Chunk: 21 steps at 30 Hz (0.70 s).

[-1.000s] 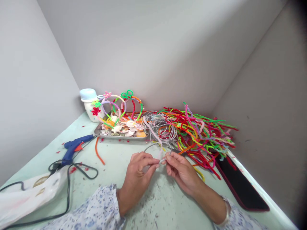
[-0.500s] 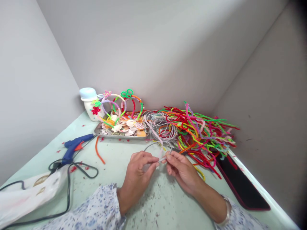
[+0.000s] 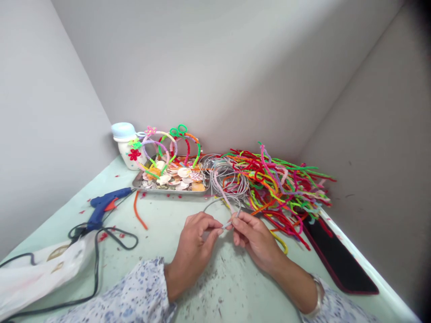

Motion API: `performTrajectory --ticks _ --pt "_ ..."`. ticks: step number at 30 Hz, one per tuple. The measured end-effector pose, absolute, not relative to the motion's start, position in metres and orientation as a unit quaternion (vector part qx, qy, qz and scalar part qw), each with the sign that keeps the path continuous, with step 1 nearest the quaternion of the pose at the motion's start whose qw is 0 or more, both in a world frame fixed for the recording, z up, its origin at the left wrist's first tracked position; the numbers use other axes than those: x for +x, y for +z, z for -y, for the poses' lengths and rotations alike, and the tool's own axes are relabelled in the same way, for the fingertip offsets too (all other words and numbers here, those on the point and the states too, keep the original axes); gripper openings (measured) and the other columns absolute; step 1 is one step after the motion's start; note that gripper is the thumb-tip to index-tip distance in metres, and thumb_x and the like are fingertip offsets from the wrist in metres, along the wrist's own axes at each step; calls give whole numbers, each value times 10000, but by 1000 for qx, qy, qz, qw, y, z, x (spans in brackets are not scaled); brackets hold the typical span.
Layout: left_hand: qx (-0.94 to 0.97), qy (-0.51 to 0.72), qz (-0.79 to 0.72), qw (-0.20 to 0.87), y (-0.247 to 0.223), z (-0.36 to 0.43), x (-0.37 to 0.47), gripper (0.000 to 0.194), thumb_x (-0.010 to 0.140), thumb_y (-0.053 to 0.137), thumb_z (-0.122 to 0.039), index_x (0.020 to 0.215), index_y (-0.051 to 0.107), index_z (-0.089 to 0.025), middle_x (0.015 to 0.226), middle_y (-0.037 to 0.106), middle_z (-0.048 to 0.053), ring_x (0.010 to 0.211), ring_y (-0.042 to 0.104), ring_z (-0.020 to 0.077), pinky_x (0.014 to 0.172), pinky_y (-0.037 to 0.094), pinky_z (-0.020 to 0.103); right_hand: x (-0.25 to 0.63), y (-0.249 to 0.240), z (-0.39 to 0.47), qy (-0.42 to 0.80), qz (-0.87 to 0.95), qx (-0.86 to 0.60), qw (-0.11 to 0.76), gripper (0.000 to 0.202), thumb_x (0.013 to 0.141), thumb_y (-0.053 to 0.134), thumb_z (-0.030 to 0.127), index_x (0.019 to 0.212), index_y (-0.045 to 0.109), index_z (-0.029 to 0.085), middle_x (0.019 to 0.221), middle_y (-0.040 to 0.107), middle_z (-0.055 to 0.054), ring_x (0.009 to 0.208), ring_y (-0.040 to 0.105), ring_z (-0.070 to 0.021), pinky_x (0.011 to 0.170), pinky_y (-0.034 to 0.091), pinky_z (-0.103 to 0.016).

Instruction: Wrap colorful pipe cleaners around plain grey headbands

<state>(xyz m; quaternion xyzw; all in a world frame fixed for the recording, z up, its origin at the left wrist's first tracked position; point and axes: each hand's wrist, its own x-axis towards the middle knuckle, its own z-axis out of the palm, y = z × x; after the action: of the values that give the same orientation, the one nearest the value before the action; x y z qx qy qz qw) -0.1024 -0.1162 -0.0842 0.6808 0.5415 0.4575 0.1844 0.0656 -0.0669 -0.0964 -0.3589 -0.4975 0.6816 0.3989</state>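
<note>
I have the left hand (image 3: pixel 193 249) with thumb and forefinger pressed together on a thin grey wire (image 3: pixel 227 224), and the right hand (image 3: pixel 257 242) just beside it, its thumb and forefinger pinching that same wire. The wire bends into a loop on the far side of both grips. A pale pink fuzzy strand (image 3: pixel 222 192) runs from the coil of grey wire (image 3: pixel 237 194), beyond the grip, down toward the right hand; I cannot tell whether its fingers clamp the strand too. Past the grip to the right sprawls a heap of coloured pipe cleaners (image 3: pixel 281 188). Beyond it to the left, a metal tray (image 3: pixel 175 193) holds shells (image 3: pixel 184 173). Well left of the grip I see a blue glue gun (image 3: pixel 101 207), and nearer it an orange strand (image 3: pixel 138 214).
</note>
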Motion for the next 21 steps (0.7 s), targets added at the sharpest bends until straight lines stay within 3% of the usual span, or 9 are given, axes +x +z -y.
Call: performTrajectory --ticks 10,21 --pt "695 430 -542 197 -83 118 -101 113 907 508 -202 834 593 -187 829 591 20 835 533 184 800 371 330 67 -102 67 656 508 -361 426 257 856 625 409 805 637 157 661 625 -3 487 490 -68 465 329 -197" --pt "693 423 -545 210 -88 115 -101 101 908 512 -223 867 595 -185 856 587 33 850 534 190 787 388 329 67 -103 65 658 493 -372 431 323 860 610 431 692 610 156 503 547 29 426 398 -59 441 265 -200"
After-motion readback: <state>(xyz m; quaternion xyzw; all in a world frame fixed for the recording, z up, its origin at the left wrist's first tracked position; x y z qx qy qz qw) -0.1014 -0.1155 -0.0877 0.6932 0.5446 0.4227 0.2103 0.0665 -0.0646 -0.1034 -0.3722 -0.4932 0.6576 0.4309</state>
